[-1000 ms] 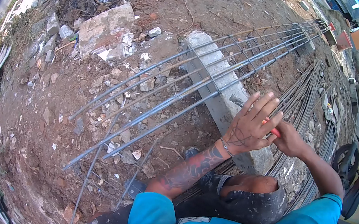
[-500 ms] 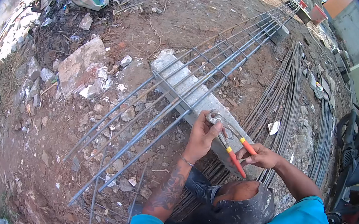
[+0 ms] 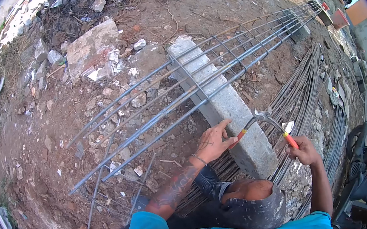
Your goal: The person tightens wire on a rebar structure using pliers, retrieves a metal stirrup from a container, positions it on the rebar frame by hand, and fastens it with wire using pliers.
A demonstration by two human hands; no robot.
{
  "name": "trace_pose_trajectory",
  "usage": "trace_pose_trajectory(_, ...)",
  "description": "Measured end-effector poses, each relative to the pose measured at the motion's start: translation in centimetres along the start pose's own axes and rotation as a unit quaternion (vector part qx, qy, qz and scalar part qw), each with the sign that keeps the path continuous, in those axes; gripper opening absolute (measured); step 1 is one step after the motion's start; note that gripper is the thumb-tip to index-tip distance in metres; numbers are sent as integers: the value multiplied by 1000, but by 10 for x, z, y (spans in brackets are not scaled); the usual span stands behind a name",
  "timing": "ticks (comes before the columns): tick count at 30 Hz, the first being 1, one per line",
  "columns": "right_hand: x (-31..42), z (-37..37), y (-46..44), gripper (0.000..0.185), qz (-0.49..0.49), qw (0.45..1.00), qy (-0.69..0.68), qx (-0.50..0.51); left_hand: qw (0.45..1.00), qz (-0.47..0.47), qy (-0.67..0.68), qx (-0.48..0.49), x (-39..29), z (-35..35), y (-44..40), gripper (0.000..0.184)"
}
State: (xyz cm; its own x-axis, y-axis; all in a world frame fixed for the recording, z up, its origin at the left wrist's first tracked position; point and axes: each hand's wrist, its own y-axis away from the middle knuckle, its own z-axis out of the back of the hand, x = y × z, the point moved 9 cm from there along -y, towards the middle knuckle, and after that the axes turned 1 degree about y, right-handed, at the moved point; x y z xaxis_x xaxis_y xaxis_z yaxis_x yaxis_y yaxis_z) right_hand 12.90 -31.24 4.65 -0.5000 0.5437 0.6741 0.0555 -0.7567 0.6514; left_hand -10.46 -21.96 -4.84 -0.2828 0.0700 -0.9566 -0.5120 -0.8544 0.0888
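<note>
Between both hands, over the near concrete block [image 3: 239, 112]: one pair of pincers [image 3: 265, 116], handles spread wide. Left hand [image 3: 215, 142] closed round one red handle [image 3: 241, 135], right hand [image 3: 304, 150] closed round the other [image 3: 292, 141]; likely one each because the spread is too wide for one palm. Whether the pincer tips hold anything, can't tell. Beyond the grip, toward the block's far end, the steel bar cage [image 3: 204, 81] lies across the block, presumably to keep it off the dirt; a farther block [image 3: 297, 27] seems to do the same. Past the pincers, loose rods [image 3: 300, 83] lie on the ground.

Counts: hands 2, pincers 1, handles 2, cage 1, blocks under it 2 visible, long bars at least 5, loose rods too many to count.
</note>
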Motion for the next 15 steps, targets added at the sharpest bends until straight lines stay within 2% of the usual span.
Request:
trace_pose_trajectory(1, 4, 2, 2, 29, 10, 1000, 1, 4, 996, 27, 53, 66, -4, -14, 1, 35)
trace_pose_trajectory(2, 7, 3, 5, 30, 18, 1000, 1, 5, 996, 26, 55, 70, -6, -17, 6, 35)
trace_pose_trajectory(3, 8, -1, -1, 33, 53, 998, 10, -21, 997, -18, 31, 73, -17, -25, 10, 31)
trace_pose_trajectory(4, 16, -9, -7, 34, 114, 993, -13, -33, 994, -74, 9, 76, -33, -34, 9, 28)
trace_pose_trajectory(5, 23, -18, -15, 37, 152, 987, 26, -53, 991, -89, 32, 99, -44, -44, 11, 28)
trace_pose_trajectory(6, 31, -30, -21, 42, 234, 968, 12, -93, 986, -100, 50, 123, -55, -50, 15, 27)
trace_pose_trajectory(7, 26, -46, -29, 47, 224, 966, -85, -96, 988, -91, 26, 121, -70, -49, 17, 29)
trace_pose_trajectory(8, 32, -56, -30, 47, 229, 964, -83, -105, 991, -75, 0, 115, -78, -46, 20, 30)
trace_pose_trajectory(10, 33, -71, -39, 49, 193, 951, -235, -65, 990, -86, -26, 106, -80, -35, 16, 34)
trace_pose_trajectory(11, 35, -67, -38, 49, 195, 949, -236, -69, 981, -87, -74, 154, -80, -34, 20, 37)
trace_pose_trajectory(12, 26, -63, -39, 50, 137, 967, -196, -87, 968, -84, -119, 202, -76, -35, 25, 42)
trace_pose_trajectory(13, 14, -60, -38, 51, 73, 981, -155, -97, 973, -31, -26, 227, -64, -31, 24, 52)
trace_pose_trajectory(14, 12, -48, -38, 50, 104, 982, 9, -159, 985, -30, 43, 161, -66, -5, 16, 55)
trace_pose_trajectory(15, 18, -42, -33, 51, 131, 952, 151, -233, 982, 1, 177, 70, -43, 12, 7, 49)
